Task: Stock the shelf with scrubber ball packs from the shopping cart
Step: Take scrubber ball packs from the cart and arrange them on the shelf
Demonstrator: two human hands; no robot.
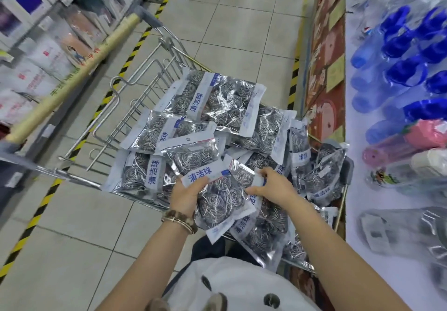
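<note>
A wire shopping cart (135,107) in the aisle is heaped with several clear packs of steel scrubber balls (225,102), each with a white and blue label. My left hand (187,193) grips the left edge of one pack (220,202) at the near end of the heap, thumb on its label. My right hand (271,185) pinches the white top edge of a neighbouring pack (242,174) just above it. Both hands sit over the cart's near right corner.
The white shelf (358,214) on the right holds blue bottles (406,69), a pink bottle (408,141) and clear-wrapped goods. Shelving with boxed goods (36,52) lines the left. Black-and-yellow tape (79,141) marks the tiled floor on both sides of the aisle.
</note>
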